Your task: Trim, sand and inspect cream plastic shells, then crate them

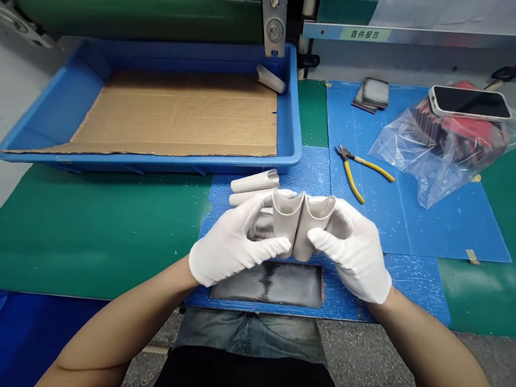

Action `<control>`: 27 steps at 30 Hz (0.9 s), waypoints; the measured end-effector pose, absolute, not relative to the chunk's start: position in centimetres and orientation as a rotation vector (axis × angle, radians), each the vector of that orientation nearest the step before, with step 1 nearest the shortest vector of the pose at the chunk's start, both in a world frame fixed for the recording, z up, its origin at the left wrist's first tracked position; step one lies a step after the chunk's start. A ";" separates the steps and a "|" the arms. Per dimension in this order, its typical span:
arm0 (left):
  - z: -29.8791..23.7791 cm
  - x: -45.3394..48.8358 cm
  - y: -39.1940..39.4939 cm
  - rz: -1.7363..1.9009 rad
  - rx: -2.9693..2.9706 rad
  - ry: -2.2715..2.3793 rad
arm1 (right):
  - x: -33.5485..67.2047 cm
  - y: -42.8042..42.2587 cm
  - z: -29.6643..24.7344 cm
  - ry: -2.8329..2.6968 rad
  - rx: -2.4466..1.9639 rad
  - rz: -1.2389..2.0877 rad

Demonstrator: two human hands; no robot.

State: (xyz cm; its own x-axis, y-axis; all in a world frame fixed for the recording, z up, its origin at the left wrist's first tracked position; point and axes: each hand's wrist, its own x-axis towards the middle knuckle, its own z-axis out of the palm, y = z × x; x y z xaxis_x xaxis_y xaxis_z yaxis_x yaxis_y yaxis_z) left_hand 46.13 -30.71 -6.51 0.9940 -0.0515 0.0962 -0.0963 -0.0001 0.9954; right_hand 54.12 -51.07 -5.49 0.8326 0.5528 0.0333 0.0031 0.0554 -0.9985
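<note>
White gloves cover both of my hands. My left hand (247, 232) is closed around a light grey hollow plastic part (285, 219) with a curved, scooped rim. In my right hand (351, 245) is a matching grey hollow part (312, 226). The two parts stand upright side by side, touching or nearly so, with their open ends facing up. Beneath them a dark abrasive-looking strip (295, 285) with worn grey patches lies at the table's front edge. Behind my left hand lie two more grey parts (254, 181), the nearer one partly covered by the glove.
A blue tray (298, 124) lined with cardboard (188, 114) holds one grey part (271, 80). To the right lie yellow-handled cutting pliers (356, 169), small dark pads (374, 94), and a plastic bag (438, 168) of red-and-dark pieces with a phone (470, 103) on top.
</note>
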 end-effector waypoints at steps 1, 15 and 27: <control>-6.6 46.0 -30.7 0.051 1.585 -0.125 | 54.1 -51.1 -5.5 -0.479 -1.472 0.431; -6.8 45.6 -30.6 0.144 1.688 -0.251 | 54.0 -52.0 -5.5 -0.699 -1.601 0.247; -7.4 46.1 -30.2 0.365 1.813 -0.480 | 54.3 -52.0 -5.8 -1.047 -1.636 -0.152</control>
